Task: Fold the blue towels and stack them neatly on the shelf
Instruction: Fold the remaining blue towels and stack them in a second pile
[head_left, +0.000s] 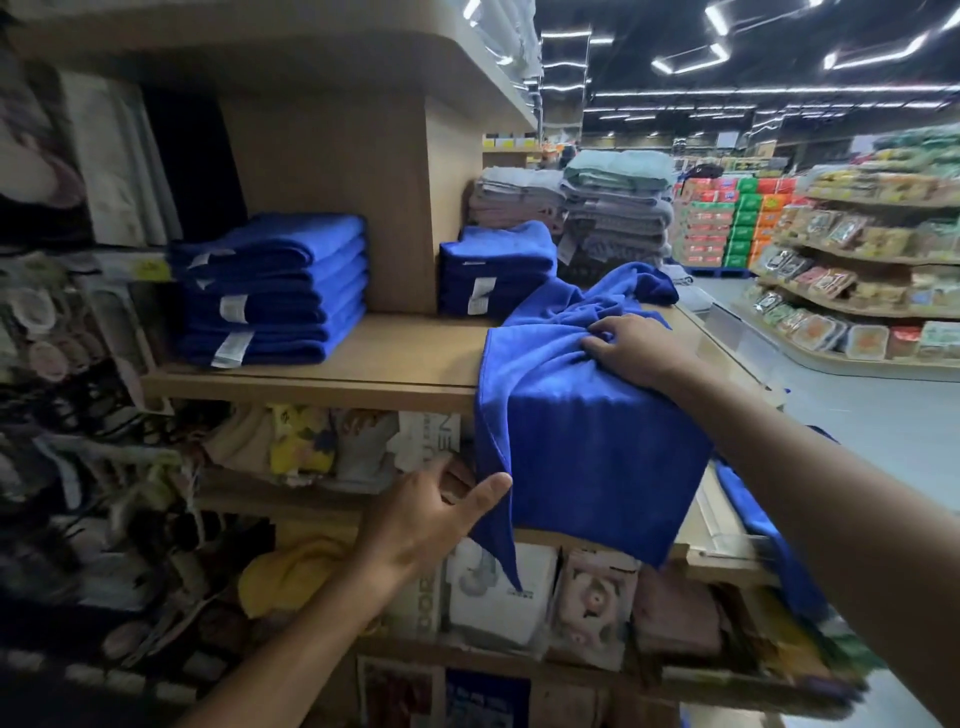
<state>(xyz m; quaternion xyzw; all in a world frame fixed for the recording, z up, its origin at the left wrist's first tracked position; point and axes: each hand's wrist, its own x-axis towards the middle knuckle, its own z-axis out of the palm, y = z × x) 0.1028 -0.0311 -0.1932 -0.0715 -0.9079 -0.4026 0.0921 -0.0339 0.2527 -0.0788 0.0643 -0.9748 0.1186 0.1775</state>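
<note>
While right hand (639, 349) clutches bunched towel (582, 426) mid-frame, left hand (434, 512) pinches its lower edge — draped over shelf (405, 356).

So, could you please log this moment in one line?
left hand: pinches hanging edge of loose towel | right hand: grips it atop shelf | folded stacks: two, behind

The loose towel (582, 415) lies at the right of the shelf (405, 358), its front half hanging over the edge before me. My right hand (639, 348) grips it on top; my left hand (426, 514) pinches its hanging edge below. 1 folded stack (270, 291) sits at the shelf's left, a 2nd stack (493, 270) behind the towel, with the upright panel (363, 208) between them
</note>
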